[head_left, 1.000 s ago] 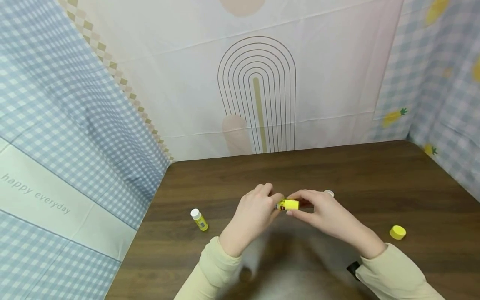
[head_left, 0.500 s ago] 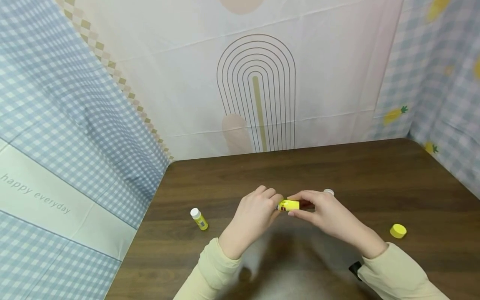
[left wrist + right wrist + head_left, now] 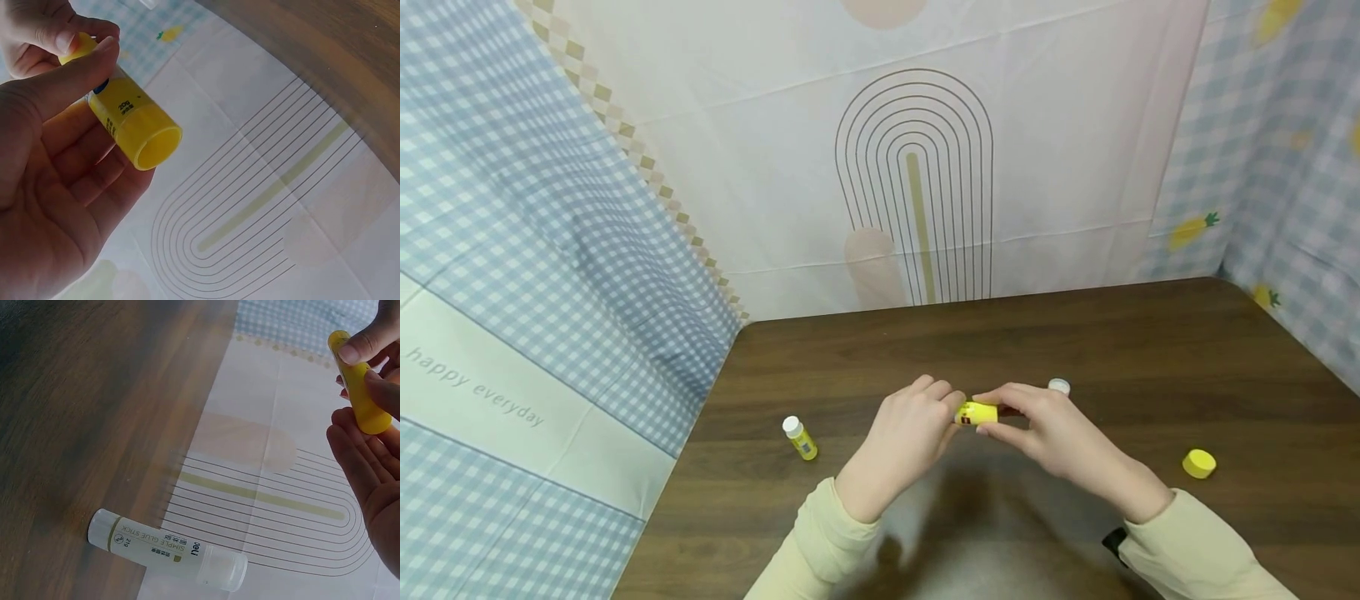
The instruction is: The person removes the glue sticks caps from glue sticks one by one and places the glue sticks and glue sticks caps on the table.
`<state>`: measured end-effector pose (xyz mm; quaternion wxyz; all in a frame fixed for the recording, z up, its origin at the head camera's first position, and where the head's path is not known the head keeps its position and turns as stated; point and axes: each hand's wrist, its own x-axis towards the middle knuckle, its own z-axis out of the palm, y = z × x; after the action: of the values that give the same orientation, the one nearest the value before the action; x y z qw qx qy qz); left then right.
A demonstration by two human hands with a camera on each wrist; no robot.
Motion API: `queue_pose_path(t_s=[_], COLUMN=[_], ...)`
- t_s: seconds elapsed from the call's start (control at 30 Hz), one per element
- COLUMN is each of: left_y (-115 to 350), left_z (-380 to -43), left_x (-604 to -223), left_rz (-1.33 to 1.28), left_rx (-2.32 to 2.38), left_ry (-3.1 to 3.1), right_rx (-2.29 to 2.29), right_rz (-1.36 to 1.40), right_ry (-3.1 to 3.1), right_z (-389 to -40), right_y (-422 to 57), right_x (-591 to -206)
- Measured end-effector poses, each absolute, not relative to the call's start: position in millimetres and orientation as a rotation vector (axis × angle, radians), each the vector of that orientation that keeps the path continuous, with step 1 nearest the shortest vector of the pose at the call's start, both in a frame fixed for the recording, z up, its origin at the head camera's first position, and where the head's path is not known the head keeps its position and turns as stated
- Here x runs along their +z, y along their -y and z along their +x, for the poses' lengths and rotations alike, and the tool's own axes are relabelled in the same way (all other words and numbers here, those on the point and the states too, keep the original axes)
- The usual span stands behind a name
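Note:
A yellow glue stick [image 3: 977,413] lies level between my two hands above the table. My left hand [image 3: 904,433] grips its left part, with the thumb [image 3: 75,78] laid along the tube and the fingers behind. The end facing the left wrist camera is a hollow yellow rim [image 3: 158,149]. My right hand [image 3: 1048,429] pinches the other end between thumb and fingers. In the right wrist view both thumbs press on the yellow tube [image 3: 357,394]. Part of its label is hidden under the left fingers.
A white glue stick [image 3: 165,550] stands beyond my right hand, mostly hidden in the head view except its white top [image 3: 1059,386]. A yellow cap [image 3: 1198,463] lies at right. At left stands a yellow glue stick with a white cap [image 3: 800,437]. The brown table [image 3: 820,358] meets a hanging cloth [image 3: 1060,167].
Both hands stay in almost the same place on the glue stick. The left fingers sit slightly lower, and less of the dark band beside them shows now.

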<state>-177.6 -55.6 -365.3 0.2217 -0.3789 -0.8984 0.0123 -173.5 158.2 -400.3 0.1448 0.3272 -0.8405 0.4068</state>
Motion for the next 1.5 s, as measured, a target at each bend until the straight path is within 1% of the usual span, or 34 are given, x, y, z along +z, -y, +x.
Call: queue_pose_path(t_s=[0.27,0.43,0.57,0.8,0.97,1.5], left_y=[55,55,55,54,53,56], left_z=[-177,-176,-175,-174,-172,-174], left_x=[-363,-362,-362,-360,-360,-366], left_rz=[-1.06,-1.068,-1.066,-1.053,-1.058,-1.058], left_rx=[0.044,0.052,0.073,0.12,0.128,0.111], left_ry=[2.497,2.503,2.489,2.395,2.34,2.323], right_rx=[0.965,0.921,1.005,1.328,1.431,1.338], right_rz=[1.083,1.127,1.076,0.917,0.907,0.989], right_ry=[2.221,2.164,2.279,2.661,2.775,2.693], right_z=[-176,-177,-176,-177,-178,-175], right_y=[-161,-162,-162,-165,-169,-163], right_x=[-406,-407,-406,-394,-386,-387])
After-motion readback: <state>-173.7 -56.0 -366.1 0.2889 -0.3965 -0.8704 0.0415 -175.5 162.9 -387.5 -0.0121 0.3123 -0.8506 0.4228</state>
